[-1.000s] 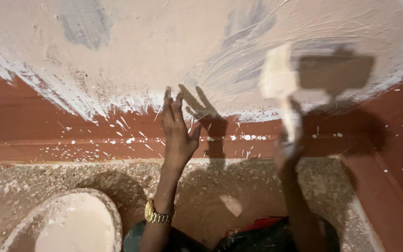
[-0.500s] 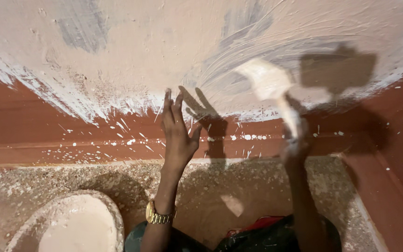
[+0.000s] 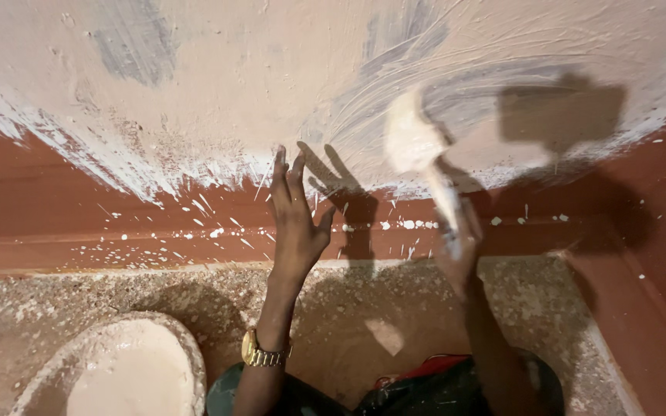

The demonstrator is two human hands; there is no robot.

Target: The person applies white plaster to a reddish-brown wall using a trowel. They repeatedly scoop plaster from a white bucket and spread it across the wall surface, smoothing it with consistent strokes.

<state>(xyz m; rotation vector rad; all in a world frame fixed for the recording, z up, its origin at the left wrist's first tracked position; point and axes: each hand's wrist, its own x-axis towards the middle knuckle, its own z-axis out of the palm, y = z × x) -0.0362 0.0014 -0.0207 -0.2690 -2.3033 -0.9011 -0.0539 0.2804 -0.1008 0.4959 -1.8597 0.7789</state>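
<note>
the wall (image 3: pixel 217 69) fills the upper view, coated in pale wet plaster above a red-brown base band (image 3: pixel 55 200) speckled with white drips. below it runs the gritty floor (image 3: pixel 63 300); a round pan of creamy plaster (image 3: pixel 129 377) sits at its lower left edge. the left hand (image 3: pixel 296 223) lies flat on the wall, fingers spread wide, holding nothing, a gold watch (image 3: pixel 260 353) on its wrist. the right hand (image 3: pixel 456 239) grips the handle of a plaster-smeared trowel (image 3: pixel 414 142), blurred, its blade against the wet coat. the trowel looks light and stiff but slick with plaster, best held by the handle.
</note>
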